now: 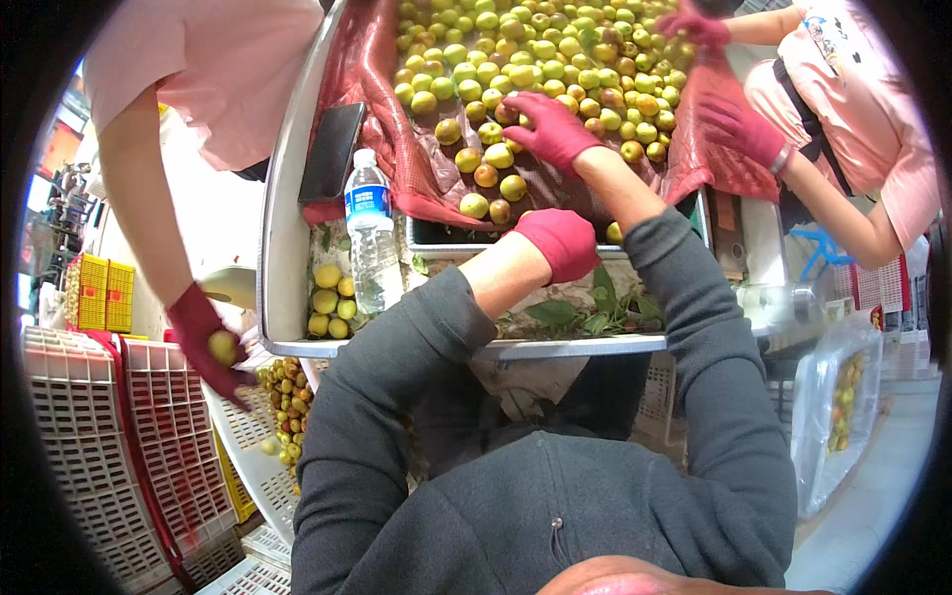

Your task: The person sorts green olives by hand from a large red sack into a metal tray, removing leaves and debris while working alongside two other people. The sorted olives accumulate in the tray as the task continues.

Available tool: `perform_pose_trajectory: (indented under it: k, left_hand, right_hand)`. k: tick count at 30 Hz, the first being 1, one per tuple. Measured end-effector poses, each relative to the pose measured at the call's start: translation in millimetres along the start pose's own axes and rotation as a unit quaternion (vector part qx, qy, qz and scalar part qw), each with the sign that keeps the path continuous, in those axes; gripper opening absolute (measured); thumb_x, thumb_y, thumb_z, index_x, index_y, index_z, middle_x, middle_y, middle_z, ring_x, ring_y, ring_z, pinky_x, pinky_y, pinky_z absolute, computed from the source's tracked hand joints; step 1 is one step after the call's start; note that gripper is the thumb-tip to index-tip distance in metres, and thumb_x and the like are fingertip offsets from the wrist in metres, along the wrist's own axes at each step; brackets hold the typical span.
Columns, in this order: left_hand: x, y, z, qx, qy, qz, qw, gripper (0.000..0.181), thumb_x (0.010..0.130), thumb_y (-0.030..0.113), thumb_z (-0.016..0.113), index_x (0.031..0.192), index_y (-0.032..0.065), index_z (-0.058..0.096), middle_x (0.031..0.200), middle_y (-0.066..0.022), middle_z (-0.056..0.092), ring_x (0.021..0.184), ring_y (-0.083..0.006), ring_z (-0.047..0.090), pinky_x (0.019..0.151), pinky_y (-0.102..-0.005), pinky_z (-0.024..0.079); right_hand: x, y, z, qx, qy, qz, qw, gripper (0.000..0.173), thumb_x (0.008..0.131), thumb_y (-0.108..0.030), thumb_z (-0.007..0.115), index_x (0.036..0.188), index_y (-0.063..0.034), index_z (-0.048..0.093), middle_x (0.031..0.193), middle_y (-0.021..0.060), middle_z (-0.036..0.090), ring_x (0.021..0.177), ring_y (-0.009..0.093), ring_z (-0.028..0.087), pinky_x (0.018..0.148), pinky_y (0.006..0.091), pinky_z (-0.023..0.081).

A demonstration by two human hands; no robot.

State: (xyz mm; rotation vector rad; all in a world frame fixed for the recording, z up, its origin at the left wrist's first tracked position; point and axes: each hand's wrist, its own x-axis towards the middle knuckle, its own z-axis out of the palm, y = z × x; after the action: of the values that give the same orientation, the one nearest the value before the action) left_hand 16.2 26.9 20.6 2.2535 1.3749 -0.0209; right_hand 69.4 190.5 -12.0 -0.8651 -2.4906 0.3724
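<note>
Many green and reddish-brown round fruits, seemingly jujubes (520,76), lie on a red mesh cloth (398,160) in a metal-rimmed tray table (275,245). My right hand (554,132), in a red glove, reaches over the near edge of the pile with its fingers spread, touching or just above the fruits. Nearer to me, my left hand (559,244), gloved alike, is bent down over the cloth's front edge; its fingers are hidden, so its grip does not show. A few fruits lie around it, one (613,233) just to its right.
A water bottle (370,238) and a black phone (332,152) lie at the left, near several loose fruits (327,301). Leaves (595,309) lie along the near rim. A co-worker's gloved hand (204,346) holds a fruit above a white crate (253,439). Another co-worker's gloved hands (744,134) are at right.
</note>
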Motion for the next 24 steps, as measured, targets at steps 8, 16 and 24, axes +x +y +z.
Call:
perform_pose_trajectory:
  k: [8,16,24]
  left_hand:
    - [21.9,-21.1,36.0,-0.016,0.086,0.064,0.994,0.04,0.087,0.041,0.057,0.098,0.0051,0.071,0.095,-0.0194,0.07,0.088,-0.0385,0.067,0.081,-0.0456,0.053]
    - [32.3,-24.8,41.8,-0.034,0.025,0.078,0.996,0.036,0.09,0.034,0.051,0.11,0.0092,0.068,0.109,-0.0209,0.068,0.1,-0.0375,0.065,0.092,-0.0438,0.048]
    - [11.2,-25.8,34.5,-0.115,0.079,0.152,0.978,0.053,0.098,0.039,0.043,0.139,0.0053,0.048,0.148,-0.0197,0.043,0.139,-0.0314,0.037,0.118,-0.0397,0.024]
  right_hand:
    - [-5.2,-34.2,35.4,0.019,-0.1,-0.111,0.989,0.045,0.084,-0.039,0.07,0.119,-0.0118,0.065,0.119,0.0167,0.061,0.111,0.036,0.057,0.096,0.0446,0.045]
    - [23.4,-71.7,10.6,0.103,-0.078,-0.108,0.986,0.029,0.086,-0.027,0.07,0.109,-0.0089,0.07,0.105,0.0125,0.07,0.098,0.028,0.067,0.086,0.0372,0.052]
    - [93.7,-77.5,65.0,-0.143,-0.121,-0.01,0.982,0.064,0.076,-0.051,0.068,0.136,-0.0374,0.051,0.144,-0.0001,0.046,0.133,0.042,0.036,0.108,0.0596,0.029]
